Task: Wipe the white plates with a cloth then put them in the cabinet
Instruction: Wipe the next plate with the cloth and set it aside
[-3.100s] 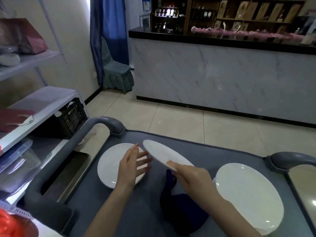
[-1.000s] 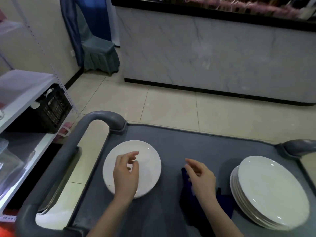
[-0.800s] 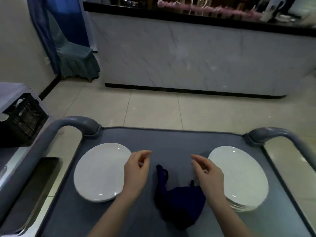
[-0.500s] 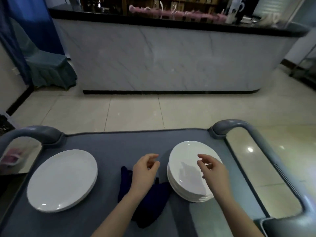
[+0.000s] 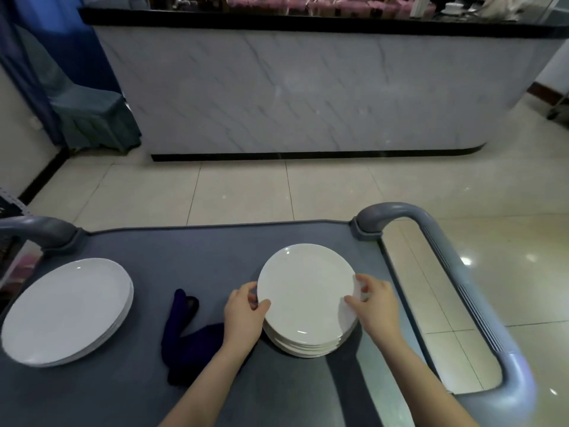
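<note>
Left hand (image 5: 243, 312) and right hand (image 5: 375, 306) each pinched the rim of the top plate (image 5: 304, 288), thumbs laid over its upper face and fingers curled at the edge, on opposite sides, at the lower centre of the frame. I read that two-sided grip as a way to take one plate off level, without dragging the ones beneath. That plate sat on the right stack (image 5: 303, 348), right of centre on the grey cart surface (image 5: 191, 257); I could not tell whether it had lifted clear. The dark blue cloth (image 5: 184, 340) lay crumpled just left of my left wrist, touching neither stack, near enough to take up once a hand was free. A second stack (image 5: 66, 309) of white plates rested at the lower left, well apart from the first. I judged it the wiped pile, set aside so clean and unwiped would not mix. No cabinet showed; only the cart handle (image 5: 455, 266) at right and a marble-fronted bar (image 5: 308, 87) across the top.
</note>
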Demonstrator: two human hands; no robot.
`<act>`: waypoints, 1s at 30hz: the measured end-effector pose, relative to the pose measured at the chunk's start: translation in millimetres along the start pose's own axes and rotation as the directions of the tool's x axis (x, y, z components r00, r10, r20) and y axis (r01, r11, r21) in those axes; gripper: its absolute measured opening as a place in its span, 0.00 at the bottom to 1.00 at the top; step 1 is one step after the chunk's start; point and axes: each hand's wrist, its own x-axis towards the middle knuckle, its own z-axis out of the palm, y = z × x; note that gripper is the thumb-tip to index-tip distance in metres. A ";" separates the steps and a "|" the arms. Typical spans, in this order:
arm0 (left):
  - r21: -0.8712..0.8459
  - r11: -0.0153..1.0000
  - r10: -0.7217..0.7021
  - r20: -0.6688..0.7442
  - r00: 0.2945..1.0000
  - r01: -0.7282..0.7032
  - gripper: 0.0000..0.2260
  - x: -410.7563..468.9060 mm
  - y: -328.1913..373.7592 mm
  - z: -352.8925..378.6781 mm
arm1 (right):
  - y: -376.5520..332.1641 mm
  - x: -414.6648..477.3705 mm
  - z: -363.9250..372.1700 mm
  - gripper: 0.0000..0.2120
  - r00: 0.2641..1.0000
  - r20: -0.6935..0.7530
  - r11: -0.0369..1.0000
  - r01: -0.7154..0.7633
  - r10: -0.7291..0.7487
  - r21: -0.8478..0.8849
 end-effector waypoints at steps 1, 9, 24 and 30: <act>-0.001 1.000 -0.008 -0.013 1.000 0.008 0.14 -0.5 0.2 1.1 | 1.2 1.4 -0.6 0.25 1.000 0.010 1.000 -0.009 0.009 0.014; -0.053 0.997 -0.053 -0.035 0.998 0.051 0.14 1.9 0.2 4.6 | 9.0 8.6 0.7 0.20 0.993 0.035 0.974 -0.115 0.110 0.195; -0.353 0.933 -0.079 -0.010 0.997 0.071 0.14 -10.0 -1.2 -48.7 | -30.1 -16.1 28.7 0.15 0.981 0.185 0.667 -0.175 0.056 0.724; -0.392 0.918 -0.043 0.049 0.998 0.059 0.13 -12.4 -24.9 -91.1 | -62.6 -32.5 57.8 0.16 0.966 0.198 0.612 -0.259 0.167 0.747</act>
